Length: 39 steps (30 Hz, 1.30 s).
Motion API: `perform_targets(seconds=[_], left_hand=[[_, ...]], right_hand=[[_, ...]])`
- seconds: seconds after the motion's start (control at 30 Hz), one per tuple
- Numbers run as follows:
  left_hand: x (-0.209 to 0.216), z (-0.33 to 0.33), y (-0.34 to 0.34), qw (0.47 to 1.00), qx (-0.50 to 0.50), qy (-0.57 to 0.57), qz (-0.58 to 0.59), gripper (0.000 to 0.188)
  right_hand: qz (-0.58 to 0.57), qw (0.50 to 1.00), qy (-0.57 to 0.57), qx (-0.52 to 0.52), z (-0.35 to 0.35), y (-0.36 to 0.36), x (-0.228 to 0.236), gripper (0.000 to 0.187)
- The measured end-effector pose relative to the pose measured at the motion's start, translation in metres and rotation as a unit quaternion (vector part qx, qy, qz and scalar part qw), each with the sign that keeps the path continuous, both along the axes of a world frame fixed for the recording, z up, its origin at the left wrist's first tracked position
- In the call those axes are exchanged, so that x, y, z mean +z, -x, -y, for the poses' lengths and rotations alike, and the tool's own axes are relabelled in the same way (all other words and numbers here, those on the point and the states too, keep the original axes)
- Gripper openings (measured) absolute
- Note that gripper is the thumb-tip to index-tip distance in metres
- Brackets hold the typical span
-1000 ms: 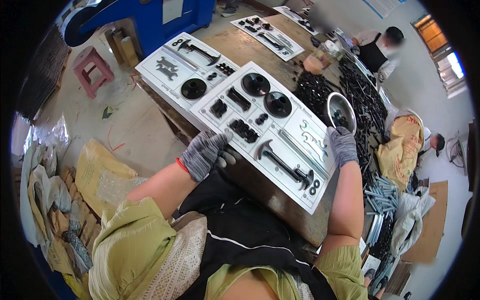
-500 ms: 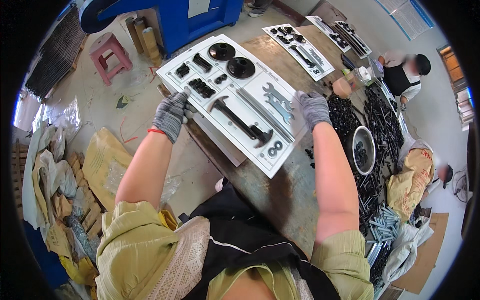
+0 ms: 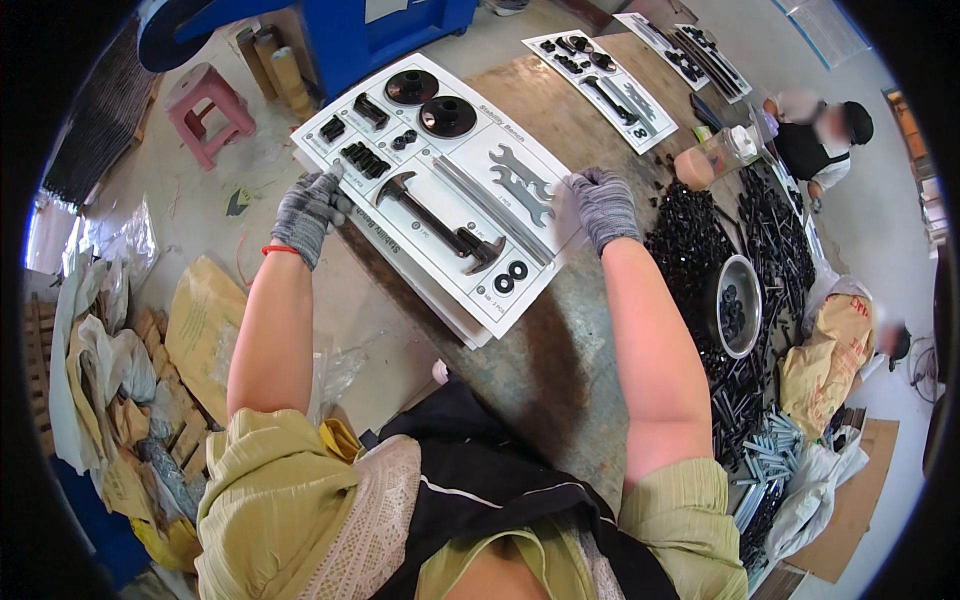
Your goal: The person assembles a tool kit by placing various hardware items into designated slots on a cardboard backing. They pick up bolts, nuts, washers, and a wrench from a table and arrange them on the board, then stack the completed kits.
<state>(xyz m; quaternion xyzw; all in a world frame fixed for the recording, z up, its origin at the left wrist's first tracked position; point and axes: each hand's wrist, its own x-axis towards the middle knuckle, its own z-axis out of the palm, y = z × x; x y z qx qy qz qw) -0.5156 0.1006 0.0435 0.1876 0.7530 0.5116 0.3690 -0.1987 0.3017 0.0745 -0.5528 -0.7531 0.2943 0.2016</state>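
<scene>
Your left hand (image 3: 308,215), in a grey knit glove, grips the left edge of the white board (image 3: 440,192), and your gloved right hand (image 3: 604,208) is closed on its right edge. The board lies tilted across the upper centre of the frame.

Dark print runs along the board's upper right edge as a bold heading, slanting down to the right. Thin lines divide its face into cells, with small captions beside the parts; most are too small to make out.

Two black discs (image 3: 447,117) sit near the top, silver wrenches (image 3: 525,183) at the right, and a black hammer-shaped part (image 3: 440,225) beside silver rods (image 3: 490,210). Two black rings (image 3: 505,284) lie near the lower corner.

Under the lower left edge another white sheet (image 3: 445,309) shows, with bold dark lettering on its border; whether the two touch, you cannot tell.

At the right of the frame, a tan sack (image 3: 828,345) bears red print, below and right of a metal bowl (image 3: 750,285). A blue-edged poster (image 3: 825,30) hangs at upper right, its text unreadable.
</scene>
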Motion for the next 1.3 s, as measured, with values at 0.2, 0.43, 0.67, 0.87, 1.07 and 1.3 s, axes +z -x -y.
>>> perform_targets(seconds=[0.2,0.43,0.67,0.87,1.07,1.3], left_hand=[[0.014,0.006,-0.021,0.999,0.024,-0.043,-0.015,0.036],[-0.070,0.013,0.041,0.987,0.019,-0.158,0.036,0.020],[-0.032,0.023,0.008,0.992,0.052,-0.117,0.008,0.024],[0.051,0.071,-0.134,0.941,-0.084,-0.317,-0.082,0.027],[0.066,0.070,-0.267,0.771,-0.525,-0.334,-0.135,0.026],[0.039,0.054,-0.450,0.458,-0.759,-0.380,-0.265,0.059]], right_hand=[[-0.004,0.997,-0.076,-0.003,0.008,-0.007,-0.012,0.025],[0.052,0.996,-0.062,0.021,0.002,-0.001,-0.026,0.032],[0.050,0.990,-0.120,-0.048,0.038,-0.038,0.001,0.045],[0.001,0.961,-0.272,-0.054,0.105,-0.134,-0.006,0.045],[-0.072,0.906,-0.359,-0.211,0.214,-0.269,0.007,0.034],[0.000,0.787,-0.384,-0.483,0.343,-0.418,-0.035,0.038]])
